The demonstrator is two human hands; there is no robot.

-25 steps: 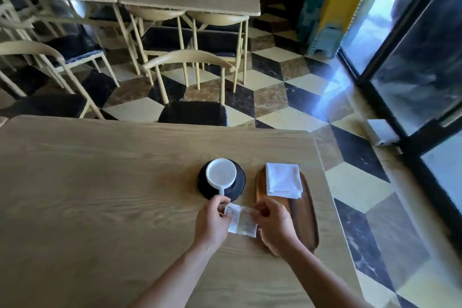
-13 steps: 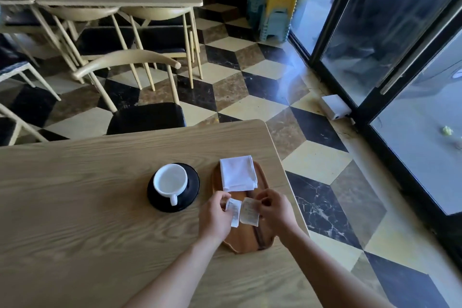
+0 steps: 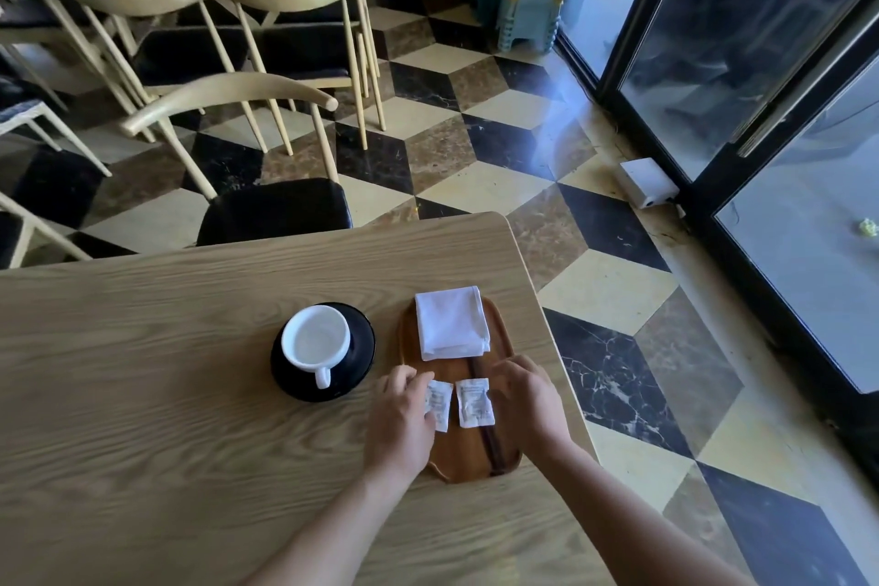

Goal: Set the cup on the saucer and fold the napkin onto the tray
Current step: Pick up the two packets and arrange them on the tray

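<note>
A white cup (image 3: 316,338) stands upright on the black saucer (image 3: 361,347), its handle pointing toward me. To its right lies the oval wooden tray (image 3: 468,459). The folded white napkin (image 3: 451,323) rests on the tray's far end. Two small white sachets lie side by side on the tray's middle. My left hand (image 3: 403,419) pinches the left sachet (image 3: 438,404) at its edge. With its fingers spread, my right hand (image 3: 529,400) hovers by the right sachet (image 3: 474,402), fingertips at its edge. A dark thin stick (image 3: 490,443) lies along the tray under the sachets.
The wooden table (image 3: 166,419) ends just right of the tray, with its corner beyond the napkin. A black-seated chair (image 3: 276,209) is tucked in at the far side. Glass doors (image 3: 761,62) and checkered floor lie to the right.
Both hands have lowered the two sachets from just above the tray onto it and spread them apart. My right hand has loosened off its sachet. The view has tilted down and right.
</note>
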